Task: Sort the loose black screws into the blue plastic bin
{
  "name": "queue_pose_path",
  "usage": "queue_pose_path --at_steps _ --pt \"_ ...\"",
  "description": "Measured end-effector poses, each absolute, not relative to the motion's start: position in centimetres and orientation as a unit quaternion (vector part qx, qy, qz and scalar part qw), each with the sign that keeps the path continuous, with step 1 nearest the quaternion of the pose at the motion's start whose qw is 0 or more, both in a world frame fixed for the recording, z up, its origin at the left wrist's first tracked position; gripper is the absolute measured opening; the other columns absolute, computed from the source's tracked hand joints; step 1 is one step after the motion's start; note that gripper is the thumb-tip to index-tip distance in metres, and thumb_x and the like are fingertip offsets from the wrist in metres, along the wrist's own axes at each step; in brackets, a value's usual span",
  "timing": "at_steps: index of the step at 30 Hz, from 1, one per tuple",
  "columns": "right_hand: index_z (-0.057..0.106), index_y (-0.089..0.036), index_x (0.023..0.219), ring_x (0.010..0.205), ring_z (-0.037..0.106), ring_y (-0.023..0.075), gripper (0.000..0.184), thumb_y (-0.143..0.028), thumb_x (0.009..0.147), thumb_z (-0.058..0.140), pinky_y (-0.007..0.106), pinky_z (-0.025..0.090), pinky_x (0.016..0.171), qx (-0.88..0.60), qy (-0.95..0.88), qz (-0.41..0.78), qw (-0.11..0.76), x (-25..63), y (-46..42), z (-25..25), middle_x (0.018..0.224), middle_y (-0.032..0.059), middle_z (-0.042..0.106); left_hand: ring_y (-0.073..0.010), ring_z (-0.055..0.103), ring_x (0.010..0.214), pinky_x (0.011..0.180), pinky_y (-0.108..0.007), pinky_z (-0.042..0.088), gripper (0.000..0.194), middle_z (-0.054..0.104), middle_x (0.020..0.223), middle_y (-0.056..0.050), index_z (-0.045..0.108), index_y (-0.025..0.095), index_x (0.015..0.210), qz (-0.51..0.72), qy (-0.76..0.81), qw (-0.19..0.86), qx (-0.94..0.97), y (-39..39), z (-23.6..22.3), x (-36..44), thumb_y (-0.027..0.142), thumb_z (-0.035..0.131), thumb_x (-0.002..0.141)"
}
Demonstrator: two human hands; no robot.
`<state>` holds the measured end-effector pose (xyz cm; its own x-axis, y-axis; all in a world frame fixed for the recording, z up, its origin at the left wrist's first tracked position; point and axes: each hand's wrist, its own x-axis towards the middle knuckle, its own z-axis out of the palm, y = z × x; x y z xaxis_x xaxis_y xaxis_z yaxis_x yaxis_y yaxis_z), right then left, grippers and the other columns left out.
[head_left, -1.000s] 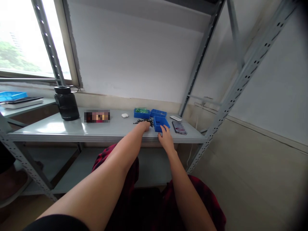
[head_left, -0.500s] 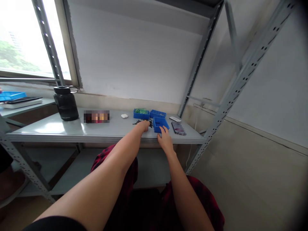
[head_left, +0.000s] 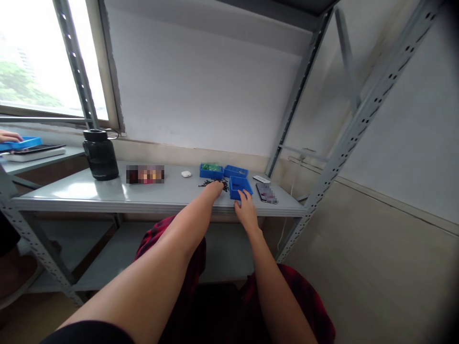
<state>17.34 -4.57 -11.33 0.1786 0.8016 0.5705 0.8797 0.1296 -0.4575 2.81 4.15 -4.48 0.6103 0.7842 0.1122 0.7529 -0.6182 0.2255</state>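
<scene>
At the shelf's front part, my left hand [head_left: 216, 187] reaches down among a spread of small dark pieces, perhaps screws [head_left: 205, 183]. Its fingers are curled downward, and what they pinch, if anything, is hidden. Close by on the right is a shallow blue bin [head_left: 234, 195]. My right hand [head_left: 246, 205] holds this bin at its near side, fingers over the front rim and thumb lower on the left. Behind the dark pieces stands a second blue bin [head_left: 211, 175] with green bagged material, beside a third blue bin [head_left: 235, 171] containing small bits.
A phone [head_left: 266, 193] and a flat white object [head_left: 261, 179] lie right of the bins. Leftward are a white earbud case [head_left: 186, 174], a blurred-out item [head_left: 145, 175] and a dark bottle [head_left: 101, 155]. Another person's hand [head_left: 10, 136] rests at a blue tray [head_left: 31, 142]. Metal uprights [head_left: 353, 134] frame the shelf.
The other person's hand has come into view over the blue tray at far left. My own hands stay almost where they were; the view has shifted slightly.
</scene>
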Motion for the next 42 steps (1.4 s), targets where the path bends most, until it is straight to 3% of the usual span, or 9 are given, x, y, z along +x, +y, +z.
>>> queue_pose_path --at_steps 7,14,21,30,35,42 --pt "0.060 -0.016 0.119 0.073 0.061 0.0169 0.040 -0.026 0.085 0.043 0.037 0.050 0.083 -0.581 -0.641 -0.023 0.501 17.2 -4.6 -10.8 0.122 0.0140 0.057 -0.0299 0.063 0.103 0.086 -0.040 0.051 0.023 0.066 0.109 -0.020 0.065 0.009 0.107 0.066 0.493 0.035 0.867 3.8 -3.4 3.2 0.014 0.056 0.086" --pt "0.058 -0.014 0.119 0.068 0.058 0.0173 0.042 -0.033 0.084 0.046 0.037 0.049 0.079 -0.565 -0.598 0.031 0.567 17.2 -4.3 -10.6 0.110 0.0128 0.064 -0.0236 0.063 0.105 0.090 -0.031 0.050 0.030 0.068 0.113 -0.013 0.069 0.015 0.107 0.138 0.380 -0.003 0.915 2.1 -1.7 4.7 0.014 0.049 0.085" --pt "0.053 -0.017 0.127 0.063 0.060 0.0178 0.051 -0.047 0.086 0.047 0.033 0.048 0.064 -0.544 -0.562 0.119 0.611 17.6 -4.0 -10.8 0.106 0.0107 0.067 -0.0218 0.066 0.098 0.089 -0.029 0.049 0.034 0.071 0.106 -0.013 0.071 0.010 0.106 0.189 0.260 0.031 0.946 1.6 -1.4 5.4 0.007 0.047 0.083" --pt "0.063 -0.019 0.110 0.061 0.059 0.0189 0.043 -0.049 0.081 0.054 0.033 0.047 0.059 -0.525 -0.525 0.166 0.649 18.1 -3.1 -11.6 0.089 0.0073 0.068 -0.0200 0.064 0.100 0.086 -0.025 0.048 0.041 0.069 0.111 -0.012 0.057 0.008 0.126 0.189 0.274 0.082 0.939 2.0 -1.8 5.5 0.011 0.050 0.086" --pt "0.064 -0.018 0.103 0.061 0.058 0.0184 0.040 -0.048 0.080 0.054 0.032 0.046 0.058 -0.521 -0.493 0.173 0.675 18.2 -3.2 -11.4 0.085 0.0067 0.068 -0.0197 0.065 0.092 0.081 -0.025 0.047 0.031 0.071 0.104 -0.010 0.066 0.010 0.112 0.177 0.278 0.089 0.940 1.5 -1.3 5.0 0.021 0.052 0.087" --pt "0.064 -0.018 0.101 0.060 0.057 0.0182 0.038 -0.047 0.078 0.055 0.030 0.044 0.055 -0.517 -0.481 0.181 0.684 18.1 -3.4 -11.2 0.084 0.0069 0.069 -0.0183 0.063 0.082 0.074 -0.024 0.046 0.026 0.073 0.091 -0.008 0.073 0.012 0.097 0.161 0.285 0.091 0.941 1.6 -1.2 4.7 0.021 0.052 0.085"
